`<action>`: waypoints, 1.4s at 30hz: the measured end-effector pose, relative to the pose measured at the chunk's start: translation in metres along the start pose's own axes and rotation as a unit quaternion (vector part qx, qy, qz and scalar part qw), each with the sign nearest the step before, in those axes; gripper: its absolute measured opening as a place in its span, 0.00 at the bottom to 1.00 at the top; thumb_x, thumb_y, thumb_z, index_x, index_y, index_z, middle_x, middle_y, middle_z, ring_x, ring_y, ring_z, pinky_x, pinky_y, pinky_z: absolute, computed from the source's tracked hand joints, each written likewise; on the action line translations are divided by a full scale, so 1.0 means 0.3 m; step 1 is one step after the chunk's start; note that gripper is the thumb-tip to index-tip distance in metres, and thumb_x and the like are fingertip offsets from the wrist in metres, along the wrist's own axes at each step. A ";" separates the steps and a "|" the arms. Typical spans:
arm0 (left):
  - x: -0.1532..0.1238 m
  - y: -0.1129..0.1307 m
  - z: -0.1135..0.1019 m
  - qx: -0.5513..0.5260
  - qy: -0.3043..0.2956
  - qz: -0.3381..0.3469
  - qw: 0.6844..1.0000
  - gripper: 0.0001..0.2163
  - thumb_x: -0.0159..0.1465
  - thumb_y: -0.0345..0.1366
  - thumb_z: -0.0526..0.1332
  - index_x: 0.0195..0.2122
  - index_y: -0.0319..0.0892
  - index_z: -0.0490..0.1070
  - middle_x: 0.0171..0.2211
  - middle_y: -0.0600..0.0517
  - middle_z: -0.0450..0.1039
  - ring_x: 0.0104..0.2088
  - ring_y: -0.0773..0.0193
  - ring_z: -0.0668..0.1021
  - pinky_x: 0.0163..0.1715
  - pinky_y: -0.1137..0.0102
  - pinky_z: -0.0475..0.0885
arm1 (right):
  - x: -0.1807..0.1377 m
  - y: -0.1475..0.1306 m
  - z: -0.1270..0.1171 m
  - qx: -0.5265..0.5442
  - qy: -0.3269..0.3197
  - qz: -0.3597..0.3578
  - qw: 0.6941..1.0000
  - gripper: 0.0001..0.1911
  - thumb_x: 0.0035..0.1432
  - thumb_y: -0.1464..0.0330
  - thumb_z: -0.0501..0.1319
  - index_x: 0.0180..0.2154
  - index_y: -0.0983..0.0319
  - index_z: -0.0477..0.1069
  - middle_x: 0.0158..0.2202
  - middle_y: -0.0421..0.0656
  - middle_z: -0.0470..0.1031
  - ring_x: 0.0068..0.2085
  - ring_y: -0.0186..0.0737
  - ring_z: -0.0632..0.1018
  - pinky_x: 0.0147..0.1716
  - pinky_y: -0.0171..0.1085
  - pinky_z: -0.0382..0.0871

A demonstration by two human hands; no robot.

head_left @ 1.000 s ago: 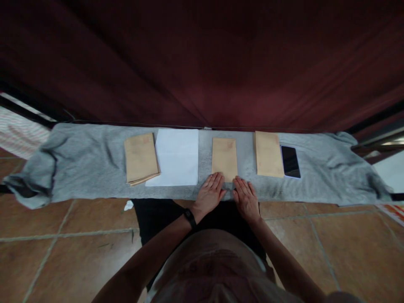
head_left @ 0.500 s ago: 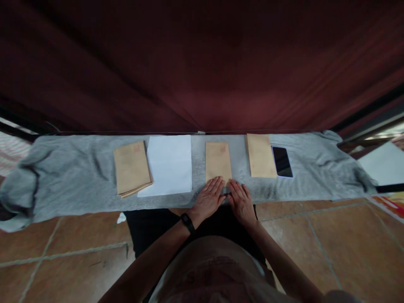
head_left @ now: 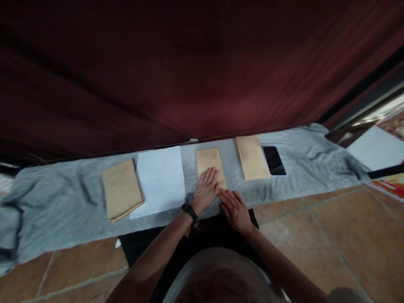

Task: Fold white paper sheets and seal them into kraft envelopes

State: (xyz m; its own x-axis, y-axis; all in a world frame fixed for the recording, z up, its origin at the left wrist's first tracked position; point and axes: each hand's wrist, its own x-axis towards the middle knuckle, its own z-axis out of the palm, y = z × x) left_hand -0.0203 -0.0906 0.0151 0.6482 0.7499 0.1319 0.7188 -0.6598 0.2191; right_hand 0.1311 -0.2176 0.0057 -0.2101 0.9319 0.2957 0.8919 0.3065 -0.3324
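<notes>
A brown paper envelope with a faint reddish mark near its upper right lies in front of me on the grey cloth. My left hand rests flat on its lower part, fingers stretched out, covering some of it. At the envelope's near right corner, my right hand lies with fingers extended and fingertips touching the near edge. Left of my hands are white sheets of paper, partly beside a stack of brown envelopes. Another stack of brown envelopes lies to the right.
A dark-screened phone lies beside the right stack. The narrow grey cloth-covered surface runs from side to side, with a dark red curtain hanging behind it. Tiled floor shows below the near edge.
My left hand has moved up from the envelope's near edge onto its lower half. My right hand stays near the lower right corner. The whole view has tilted.
</notes>
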 end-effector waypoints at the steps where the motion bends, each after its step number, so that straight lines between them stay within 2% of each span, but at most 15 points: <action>1: 0.029 -0.017 0.003 0.005 -0.001 -0.003 1.000 0.26 0.74 0.42 0.46 0.70 0.36 0.52 0.72 0.43 0.51 0.72 0.55 0.51 0.71 0.55 0.49 | 0.001 -0.001 -0.001 0.001 0.001 0.001 1.000 0.24 0.71 0.68 0.52 0.67 0.59 0.60 0.66 0.44 0.66 0.66 0.44 0.67 0.68 0.50 0.54; 6: 0.166 -0.128 -0.006 0.027 -0.002 -0.012 1.000 0.27 0.74 0.45 0.46 0.71 0.40 0.52 0.73 0.47 0.48 0.73 0.55 0.49 0.71 0.54 0.45 | 0.005 -0.008 -0.005 0.005 0.012 0.009 1.000 0.24 0.71 0.69 0.53 0.66 0.58 0.62 0.66 0.44 0.67 0.66 0.44 0.68 0.68 0.49 0.55; 10: 0.261 -0.204 -0.015 0.034 -0.007 -0.028 0.999 0.27 0.74 0.45 0.44 0.72 0.39 0.51 0.72 0.46 0.49 0.73 0.54 0.50 0.71 0.53 0.45 | 0.008 -0.011 -0.006 0.008 0.015 0.013 1.000 0.25 0.70 0.68 0.54 0.67 0.58 0.61 0.66 0.44 0.66 0.65 0.43 0.69 0.68 0.49 0.55; 14: 0.325 -0.233 -0.010 0.029 -0.022 -0.003 0.999 0.27 0.74 0.43 0.43 0.71 0.40 0.52 0.72 0.48 0.51 0.72 0.54 0.52 0.71 0.53 0.44 | 0.009 -0.013 -0.007 0.008 0.022 0.015 1.000 0.26 0.70 0.68 0.54 0.67 0.58 0.60 0.66 0.44 0.67 0.64 0.44 0.70 0.67 0.49 0.56; 18: 0.344 -0.239 -0.004 0.023 -0.036 0.042 0.998 0.26 0.74 0.43 0.43 0.72 0.42 0.51 0.72 0.51 0.52 0.72 0.55 0.52 0.71 0.53 0.45 | 0.009 -0.015 -0.007 0.006 0.023 0.018 1.000 0.26 0.70 0.68 0.54 0.67 0.59 0.60 0.66 0.44 0.66 0.64 0.44 0.70 0.66 0.48 0.56; 28: 0.291 -0.199 0.016 0.018 -0.061 0.103 0.993 0.26 0.74 0.43 0.43 0.71 0.41 0.53 0.72 0.49 0.50 0.72 0.60 0.52 0.71 0.58 0.44 | 0.016 -0.020 -0.008 0.010 0.018 0.025 0.999 0.24 0.70 0.69 0.52 0.65 0.58 0.63 0.65 0.43 0.67 0.64 0.43 0.70 0.66 0.48 0.56; 35: 0.177 -0.135 0.003 -0.007 -0.068 0.151 0.986 0.25 0.75 0.42 0.42 0.71 0.43 0.51 0.72 0.50 0.50 0.73 0.62 0.49 0.71 0.59 0.43 | 0.015 -0.022 -0.010 0.007 0.017 0.023 1.000 0.25 0.70 0.70 0.52 0.66 0.58 0.62 0.65 0.43 0.67 0.64 0.43 0.70 0.66 0.48 0.56; 42: 0.041 -0.074 -0.031 -0.048 -0.096 0.150 0.983 0.25 0.75 0.43 0.43 0.72 0.42 0.49 0.72 0.50 0.51 0.72 0.64 0.51 0.71 0.61 0.45 | 0.011 -0.020 -0.007 0.001 0.016 0.020 1.000 0.25 0.69 0.69 0.53 0.66 0.59 0.62 0.64 0.44 0.70 0.64 0.43 0.70 0.67 0.48 0.55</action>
State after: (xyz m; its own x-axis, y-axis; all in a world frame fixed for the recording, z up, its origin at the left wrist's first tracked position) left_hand -0.0306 -0.0664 0.0208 0.8692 0.4939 0.0213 0.4675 -0.8351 0.2899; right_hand 0.1259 -0.2168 0.0107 -0.1607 0.9370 0.3103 0.8989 0.2687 -0.3460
